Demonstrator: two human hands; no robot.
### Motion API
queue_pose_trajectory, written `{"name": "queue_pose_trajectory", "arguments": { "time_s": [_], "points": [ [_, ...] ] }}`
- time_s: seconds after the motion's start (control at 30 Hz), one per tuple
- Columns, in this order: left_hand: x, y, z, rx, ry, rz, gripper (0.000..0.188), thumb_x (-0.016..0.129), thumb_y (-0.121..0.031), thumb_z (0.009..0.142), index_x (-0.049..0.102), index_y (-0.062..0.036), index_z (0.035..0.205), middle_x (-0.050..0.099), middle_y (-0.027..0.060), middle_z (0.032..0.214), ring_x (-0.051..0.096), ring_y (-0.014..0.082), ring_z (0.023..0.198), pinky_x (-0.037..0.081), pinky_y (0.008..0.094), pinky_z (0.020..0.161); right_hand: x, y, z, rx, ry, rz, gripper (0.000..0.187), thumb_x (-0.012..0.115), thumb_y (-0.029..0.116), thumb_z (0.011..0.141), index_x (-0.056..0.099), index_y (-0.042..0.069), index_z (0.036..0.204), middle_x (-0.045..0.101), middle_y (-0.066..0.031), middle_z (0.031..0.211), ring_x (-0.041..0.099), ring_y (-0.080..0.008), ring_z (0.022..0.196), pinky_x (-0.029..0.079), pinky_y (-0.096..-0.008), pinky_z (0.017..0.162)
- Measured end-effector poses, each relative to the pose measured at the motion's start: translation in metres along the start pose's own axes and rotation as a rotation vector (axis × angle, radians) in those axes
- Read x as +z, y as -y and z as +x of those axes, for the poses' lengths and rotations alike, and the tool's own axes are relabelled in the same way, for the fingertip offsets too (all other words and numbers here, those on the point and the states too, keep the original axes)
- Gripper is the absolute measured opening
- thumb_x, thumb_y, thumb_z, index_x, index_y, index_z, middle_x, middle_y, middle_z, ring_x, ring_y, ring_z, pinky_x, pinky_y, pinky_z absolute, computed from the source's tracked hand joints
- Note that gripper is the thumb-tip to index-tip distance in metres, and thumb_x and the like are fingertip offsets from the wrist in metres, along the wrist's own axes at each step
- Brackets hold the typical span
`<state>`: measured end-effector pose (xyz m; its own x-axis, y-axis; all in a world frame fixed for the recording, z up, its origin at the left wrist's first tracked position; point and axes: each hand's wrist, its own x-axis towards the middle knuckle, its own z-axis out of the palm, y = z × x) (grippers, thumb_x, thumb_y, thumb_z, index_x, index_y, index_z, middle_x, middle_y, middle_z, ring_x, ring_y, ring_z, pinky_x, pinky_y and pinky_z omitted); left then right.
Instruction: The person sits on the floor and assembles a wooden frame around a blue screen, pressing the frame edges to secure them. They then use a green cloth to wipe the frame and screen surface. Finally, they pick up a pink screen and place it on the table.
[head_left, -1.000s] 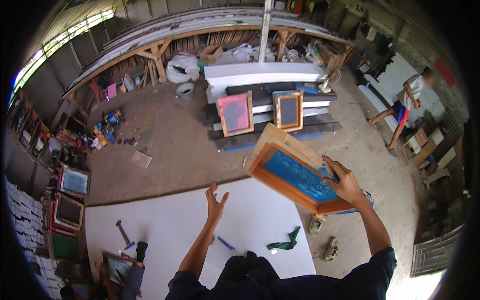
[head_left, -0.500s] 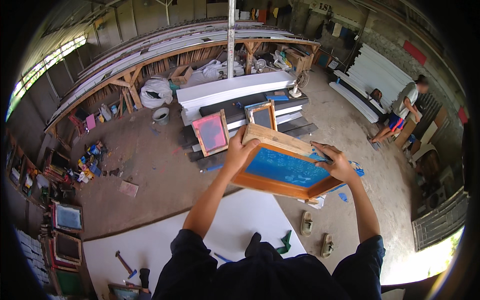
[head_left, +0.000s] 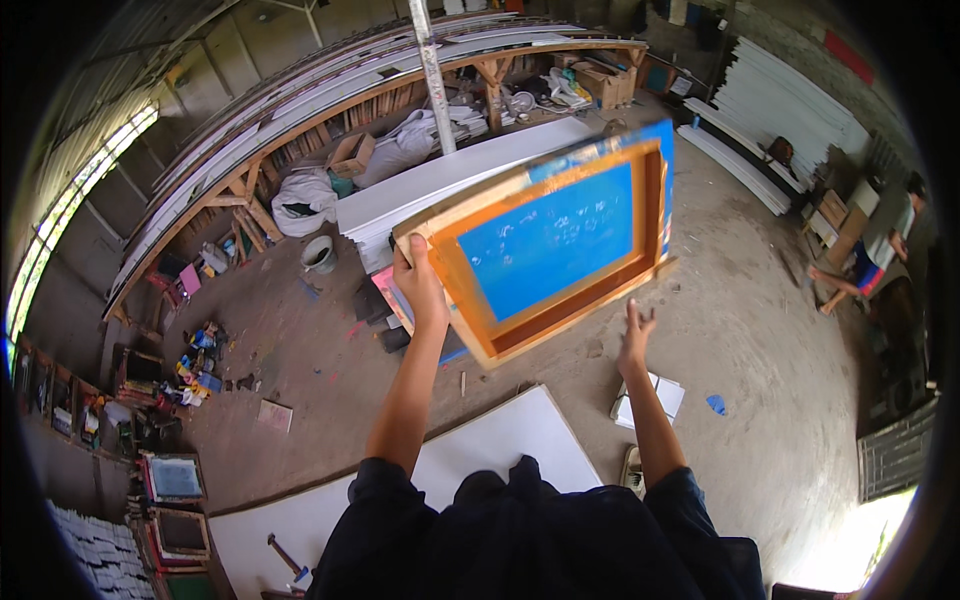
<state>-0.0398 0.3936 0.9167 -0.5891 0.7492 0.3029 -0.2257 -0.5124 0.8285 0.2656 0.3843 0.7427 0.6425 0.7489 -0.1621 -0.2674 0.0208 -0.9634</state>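
Observation:
A wooden screen printing frame (head_left: pixel 550 245) with blue mesh and pale floral marks is held up in front of me, tilted. My left hand (head_left: pixel 421 283) grips its left edge, thumb over the wood. Below its lower right edge, my right hand (head_left: pixel 636 335) is apart from the frame, fingers spread and holding nothing. Behind the frame, a stack of white sheets (head_left: pixel 370 215) is partly covered, and the edge of a pink frame (head_left: pixel 392 298) peeks out. Below my arms lies a white board (head_left: pixel 500 430) on which a hammer (head_left: pixel 287 557) rests.
A long wooden rack (head_left: pixel 250 190) of sheets runs along the back left. A grey bucket (head_left: pixel 319 254) and paint containers (head_left: pixel 200 360) stand on the floor at left. White papers (head_left: pixel 650 398) lie right of the board. Another person (head_left: pixel 880 245) bends at far right.
The screen printing frame has swung up and turned, showing more of its inner side. My right hand has let go of it and dropped below. The other person has moved farther right in view.

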Motion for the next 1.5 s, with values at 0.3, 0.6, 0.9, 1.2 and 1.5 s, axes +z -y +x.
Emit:
{"name": "queue_pose_trajectory", "arguments": {
  "time_s": [0.3, 0.6, 0.9, 1.2, 1.5],
  "points": [
    [0.038, 0.075, 0.091, -0.184, 0.073, -0.343, 0.051, 0.052, -0.046, 0.09, 0.043, -0.0078, 0.123, 0.051, 0.0082, 0.12, 0.051, 0.0199, 0.109, 0.042, 0.0383, 0.092, 0.148, 0.106, 0.102, -0.255, 0.449, 0.418, 0.056, 0.06, 0.004, 0.084, 0.029, 0.008, 0.13, 0.044, -0.0098, 0.123, 0.046, -0.0218, 0.115, 0.039, -0.0372, 0.096],
    [0.085, 0.125, 0.199, -0.057, 0.755, 0.254, 0.061, 0.065, -0.025, 0.086, 0.035, -0.0072, 0.135, 0.056, 0.0124, 0.111, 0.058, 0.017, 0.095, 0.046, 0.029, 0.082, 0.177, 0.193, 0.203, -0.491, 0.429, 0.073, 0.05, 0.06, 0.001, 0.082, 0.033, 0.006, 0.124, 0.05, -0.0076, 0.108, 0.053, -0.0166, 0.095, 0.045, -0.0322, 0.08],
    [0.137, 0.272, 0.195, -0.204, 0.763, 0.546, 0.063, 0.068, -0.018, 0.083, 0.031, 0.0009, 0.131, 0.05, 0.0159, 0.124, 0.056, 0.0196, 0.106, 0.049, 0.0304, 0.082, 0.197, 0.163, 0.334, -0.522, 0.539, -0.517, 0.055, 0.071, 0.015, 0.078, 0.04, 0.0, 0.12, 0.059, -0.0108, 0.095, 0.059, -0.0149, 0.079, 0.049, -0.0282, 0.067],
    [0.137, 0.469, 0.151, -0.512, 0.334, 0.762, 0.057, 0.071, -0.014, 0.08, 0.035, 0.0023, 0.121, 0.057, 0.0145, 0.108, 0.061, 0.019, 0.092, 0.049, 0.0289, 0.075, 0.239, -0.037, 0.54, -0.431, 0.87, -0.857, 0.075, 0.077, 0.027, 0.071, 0.034, 0.001, 0.126, 0.059, -0.0143, 0.111, 0.059, -0.0268, 0.101, 0.045, -0.0358, 0.086],
    [0.022, 0.676, 0.02, -0.711, 0.095, 0.707, 0.054, 0.068, -0.009, 0.082, 0.033, -0.0011, 0.123, 0.058, 0.0137, 0.111, 0.059, 0.0223, 0.102, 0.049, 0.0333, 0.076, 0.195, -0.306, 0.599, -0.122, 1.074, -1.041, 0.067, 0.078, 0.025, 0.07, 0.043, -0.001, 0.12, 0.059, -0.0205, 0.11, 0.057, -0.0355, 0.104, 0.045, -0.0409, 0.084]
  ]
}}
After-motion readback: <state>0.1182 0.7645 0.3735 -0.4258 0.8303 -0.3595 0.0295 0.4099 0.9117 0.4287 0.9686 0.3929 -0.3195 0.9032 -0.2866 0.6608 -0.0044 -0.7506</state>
